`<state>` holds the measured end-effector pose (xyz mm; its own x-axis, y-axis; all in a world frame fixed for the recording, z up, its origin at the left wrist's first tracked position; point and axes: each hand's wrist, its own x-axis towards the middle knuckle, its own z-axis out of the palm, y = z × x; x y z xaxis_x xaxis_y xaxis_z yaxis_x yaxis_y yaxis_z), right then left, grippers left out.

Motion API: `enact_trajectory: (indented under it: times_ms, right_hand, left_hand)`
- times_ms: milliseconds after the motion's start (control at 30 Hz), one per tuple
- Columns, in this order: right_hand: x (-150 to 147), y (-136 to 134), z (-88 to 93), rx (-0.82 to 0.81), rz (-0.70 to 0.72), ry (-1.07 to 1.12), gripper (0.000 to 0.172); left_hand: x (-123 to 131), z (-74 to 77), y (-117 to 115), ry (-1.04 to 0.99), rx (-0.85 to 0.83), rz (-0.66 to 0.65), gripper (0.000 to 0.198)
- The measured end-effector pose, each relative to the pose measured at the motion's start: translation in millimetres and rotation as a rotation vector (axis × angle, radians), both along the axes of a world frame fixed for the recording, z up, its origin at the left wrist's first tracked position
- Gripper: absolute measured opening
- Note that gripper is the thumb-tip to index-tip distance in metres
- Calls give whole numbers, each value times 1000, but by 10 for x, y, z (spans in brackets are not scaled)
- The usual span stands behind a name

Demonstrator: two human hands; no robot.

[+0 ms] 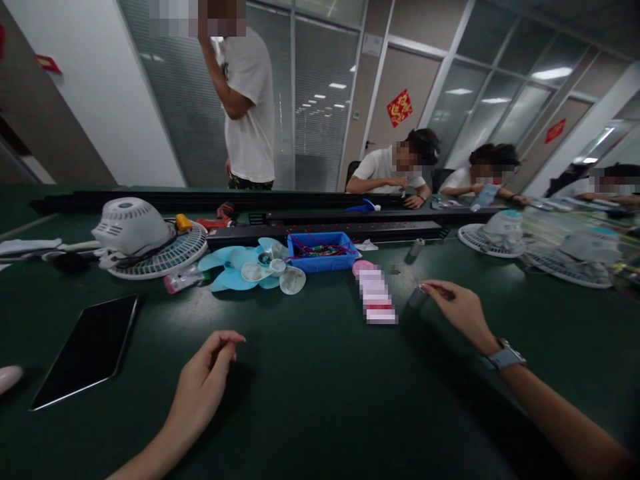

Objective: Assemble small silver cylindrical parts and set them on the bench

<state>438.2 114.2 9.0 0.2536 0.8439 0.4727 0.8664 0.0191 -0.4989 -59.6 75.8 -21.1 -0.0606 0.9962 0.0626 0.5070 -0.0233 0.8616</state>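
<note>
My right hand (463,310), with a watch on its wrist, pinches the top of a small grey cylinder (417,297) between thumb and fingertips. The cylinder stands at or just above the green table; I cannot tell which. A similar grey cylinder (415,249) stands a little farther back. Left of the held one lies a pink, blurred-out item (376,293). Over the front left of the table, my left hand (205,373) has its fingers curled and thumb against the index finger, with nothing visible in it.
A blue tray (323,267) holds wires and circuit boards. Beside it lie blue fan blades (235,267), a plastic bag (184,279) and a white fan head (135,230). A black tablet (90,347) lies left. More fan heads (495,233) sit right. Long black rails (325,233) cross behind; several people are beyond.
</note>
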Motion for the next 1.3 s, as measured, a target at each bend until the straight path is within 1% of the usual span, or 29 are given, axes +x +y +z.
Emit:
enact_trajectory:
  times_ms: [133,233,267,367,400,467,533,600,633,667,767,800,867,933,1000,1100,1200,1300]
  right_hand:
    - [-8,3,-42,-27,8,114,38]
    - [-33,-4,-85,-21,54,169,42]
    - [-38,-5,-107,-21,75,178,45]
    - [-22,5,-191,-65,113,217,61]
    - [-11,10,-211,-88,117,233,63]
    - [-10,10,-211,-113,108,255,58]
    - [-94,-19,-134,-76,66,253,55]
    - [-321,-89,6,-32,58,237,56]
    - [-494,-140,85,-35,100,231,56]
    - [-703,-196,159,-61,177,227,55]
    - [-1435,-356,292,-228,526,233,47]
    - [-1674,-393,300,-271,635,247,46]
    - [-2079,-433,273,-334,809,281,44]
    - [-2354,-432,211,-370,922,305,43]
    - [-2499,-409,136,-375,974,317,41]
    - [-2554,-372,39,-362,982,338,38]
    - [-2540,-358,-16,-370,982,353,39]
    - [-2531,-362,-29,-370,977,356,40]
  left_hand:
    - [2,6,2,-11,9,-5,31]
    - [17,26,1,1,7,1,31]
    - [24,33,0,4,10,2,31]
    - [42,51,-7,0,24,-3,30]
    - [46,58,-10,-5,26,-6,30]
    - [53,75,-20,-15,27,-5,31]
    - [62,100,-30,-23,23,-1,31]
    - [75,129,-38,-27,16,2,31]
    - [83,143,-41,-27,14,3,31]
    - [90,155,-44,-26,18,4,31]
    - [107,180,-59,-36,44,-15,32]
    - [112,188,-71,-42,51,-37,33]
    - [123,207,-104,-35,63,-108,35]
    - [141,227,-145,10,99,-203,35]
    - [168,233,-179,67,172,-295,33]
    - [220,206,-183,108,275,-382,28]
    - [289,186,-131,131,294,-381,25]
    - [374,250,-62,144,289,-372,21]
